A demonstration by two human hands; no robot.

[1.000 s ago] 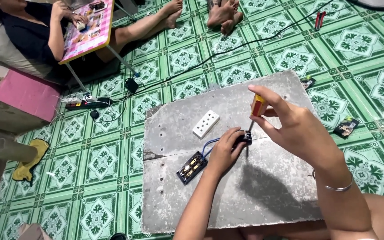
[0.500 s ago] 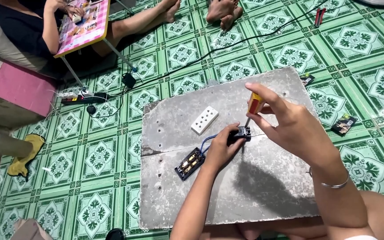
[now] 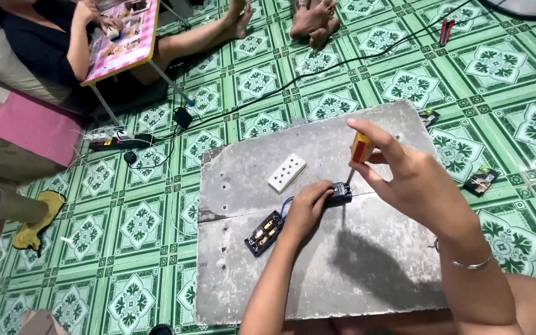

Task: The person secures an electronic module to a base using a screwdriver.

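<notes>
Both forearms were bare, without sleeves. The right hand [image 3: 417, 180] carried a thin silver bangle [image 3: 469, 263] at the wrist; the left hand [image 3: 305, 208] wore no ring or band

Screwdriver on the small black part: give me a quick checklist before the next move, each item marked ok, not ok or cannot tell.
1. Right hand grips the screwdriver by its yellow handle: ok.
2. Left hand steadies the small black part on the grey slab: ok.
3. Screwdriver roughly upright over the part: ok.
4. Tip seated in a screw: cannot tell, too small.
5. Blue wire away from the tip: ok.
6. White socket plate and black switch base lie apart from the hands: ok.
</notes>
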